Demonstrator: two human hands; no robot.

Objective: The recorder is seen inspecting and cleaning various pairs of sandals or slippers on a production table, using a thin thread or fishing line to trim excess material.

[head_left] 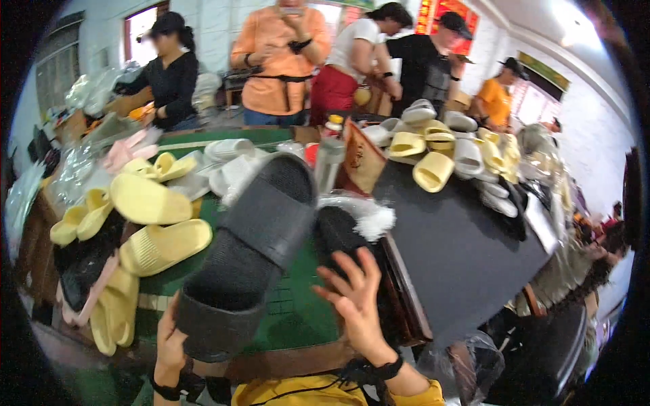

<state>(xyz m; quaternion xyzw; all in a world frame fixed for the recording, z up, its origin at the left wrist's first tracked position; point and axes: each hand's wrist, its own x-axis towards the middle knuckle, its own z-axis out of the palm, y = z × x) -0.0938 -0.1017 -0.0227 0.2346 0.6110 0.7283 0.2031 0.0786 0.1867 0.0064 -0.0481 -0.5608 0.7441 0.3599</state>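
Black textured rubbery slide (254, 227): head view, nearest thing to cam; tilted up over near-centre of table, in L hand. One slide or two nested, can't tell.
L hand (170, 342): clamped on the slide's near-L end; thumb side visible, other fingers mostly hidden.
R hand (355, 304): fingers spread apart, nothing in it; just beside second black slide (337, 233), contact can't tell.
Wrap: crumpled white packing material (374, 222) w/ clear plastic by the second slide's far-R side.
Green tabletop (298, 294): under the held slide; pale-yellow smooth slides (152, 199) + others piled on L.
Dark wooden ledge (406, 291): R of R hand, next to black tabletop (453, 257); yellow + grey slide heap (433, 172) far R.
Co-worker in orange top (279, 81): far side, standing.
Slip risk: one-handed hold at one end, long part overhanging; loose pinch cd let it twist or drop onto table.
Snag risk: R fingers cd catch the wrap, dragging it along w/ second slide.
Knock risk: low L swing cd hit yellow pile, prob. tipping some off near edge.
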